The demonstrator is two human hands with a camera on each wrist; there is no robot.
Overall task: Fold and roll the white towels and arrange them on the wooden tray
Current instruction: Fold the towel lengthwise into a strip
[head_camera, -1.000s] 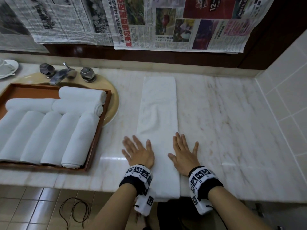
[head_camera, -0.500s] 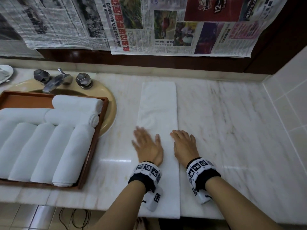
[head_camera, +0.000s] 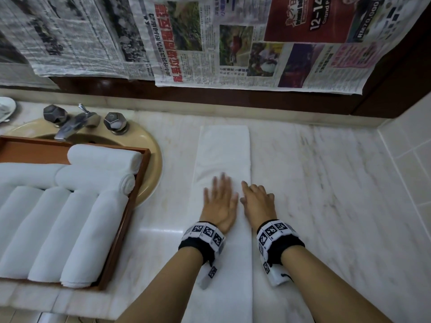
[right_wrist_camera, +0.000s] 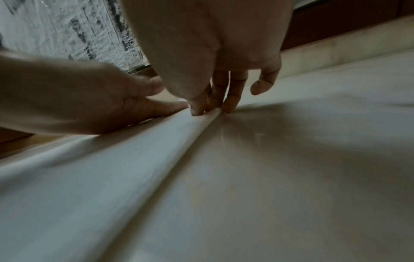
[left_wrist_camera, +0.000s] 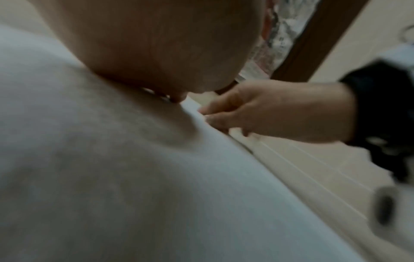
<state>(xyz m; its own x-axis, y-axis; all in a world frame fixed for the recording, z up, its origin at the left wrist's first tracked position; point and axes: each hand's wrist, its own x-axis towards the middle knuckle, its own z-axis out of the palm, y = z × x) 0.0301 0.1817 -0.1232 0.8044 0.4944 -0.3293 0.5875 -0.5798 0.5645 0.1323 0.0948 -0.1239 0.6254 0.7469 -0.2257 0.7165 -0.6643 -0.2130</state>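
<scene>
A white towel [head_camera: 224,155], folded into a long narrow strip, lies lengthwise on the marble counter, and its near end reaches the front edge. My left hand [head_camera: 219,201] lies flat on the towel [left_wrist_camera: 112,177] with its fingers straight and blurred. My right hand [head_camera: 257,201] sits at the strip's right edge. Its bent fingertips [right_wrist_camera: 228,108] touch that edge [right_wrist_camera: 201,124]. The wooden tray [head_camera: 122,231] stands to the left and holds several rolled white towels [head_camera: 58,229]. The left wrist view shows the right hand [left_wrist_camera: 280,113] at the edge.
The tray rests over a beige sink [head_camera: 151,159] with a chrome faucet [head_camera: 74,122] behind it. Newspaper [head_camera: 210,43] hangs on the back wall. A tiled wall [head_camera: 408,159] bounds the counter on the right. Bare marble [head_camera: 326,206] lies between it and the towel.
Both hands have slid away from me along the towel. The left hand moved from beside the strip onto it, and the right hand's fingers went from flat to bent.
</scene>
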